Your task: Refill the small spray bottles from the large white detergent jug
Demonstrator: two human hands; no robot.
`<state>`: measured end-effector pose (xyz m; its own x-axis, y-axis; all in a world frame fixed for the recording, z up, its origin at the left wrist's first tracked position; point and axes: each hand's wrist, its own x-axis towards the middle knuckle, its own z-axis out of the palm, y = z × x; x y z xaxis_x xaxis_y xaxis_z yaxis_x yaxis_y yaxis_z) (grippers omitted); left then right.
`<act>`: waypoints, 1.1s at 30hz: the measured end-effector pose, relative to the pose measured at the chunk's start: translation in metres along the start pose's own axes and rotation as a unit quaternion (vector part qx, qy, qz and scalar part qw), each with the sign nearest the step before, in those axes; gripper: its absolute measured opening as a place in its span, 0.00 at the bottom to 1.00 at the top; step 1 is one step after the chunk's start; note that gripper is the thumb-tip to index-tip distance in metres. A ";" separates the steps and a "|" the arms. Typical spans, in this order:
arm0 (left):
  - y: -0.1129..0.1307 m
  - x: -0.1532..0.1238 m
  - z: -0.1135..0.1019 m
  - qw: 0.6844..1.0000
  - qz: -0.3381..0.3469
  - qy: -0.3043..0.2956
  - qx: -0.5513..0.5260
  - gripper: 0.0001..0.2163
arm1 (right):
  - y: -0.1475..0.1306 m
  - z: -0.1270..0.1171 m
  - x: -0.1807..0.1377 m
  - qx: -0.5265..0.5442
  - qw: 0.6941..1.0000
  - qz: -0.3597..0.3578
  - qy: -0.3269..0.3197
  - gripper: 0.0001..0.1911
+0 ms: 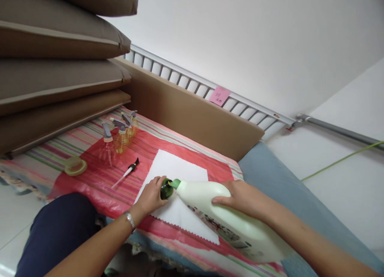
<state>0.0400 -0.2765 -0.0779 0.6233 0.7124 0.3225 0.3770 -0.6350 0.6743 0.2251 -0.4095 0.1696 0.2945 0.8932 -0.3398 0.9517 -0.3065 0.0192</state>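
The left hand (153,195) is wrapped around a small, rounded, dark green translucent bottle (166,189), tilted over the white rectangular cloth with zigzag edges (187,169); the right hand (240,200) is clamped on a large pale green plastic jug (207,201), which lies tipped across the cloth's right part and beyond it, its green spout (176,184) at the small bottle's mouth, though whether the two touch cannot be told; left of the cloth lies a slim black pump head with a white tube (129,170); farther left of the cloth stand several transparent spray bottles with grey trigger heads (122,140), and beyond them a round, pale yellow lid-like piece (73,167); under the cloth spreads a thin, sheer red plastic sheet (150,143); behind the cloth rises a long brown board (186,111).
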 end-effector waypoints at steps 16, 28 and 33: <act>-0.001 0.000 0.000 1.000 0.001 -0.002 -0.011 0.34 | 0.000 0.000 0.001 0.003 1.000 -0.007 -0.001 0.24; -0.003 0.000 0.002 1.000 -0.001 -0.002 -0.003 0.35 | -0.003 -0.003 -0.001 0.007 1.000 -0.005 -0.007 0.23; -0.004 0.000 0.003 1.000 0.003 0.004 -0.010 0.35 | -0.002 -0.002 -0.001 0.009 1.000 -0.008 -0.002 0.23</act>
<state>0.0403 -0.2750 -0.0820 0.6208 0.7103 0.3319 0.3592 -0.6340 0.6848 0.2228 -0.4090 0.1713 0.2797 0.8968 -0.3429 0.9542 -0.2990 -0.0037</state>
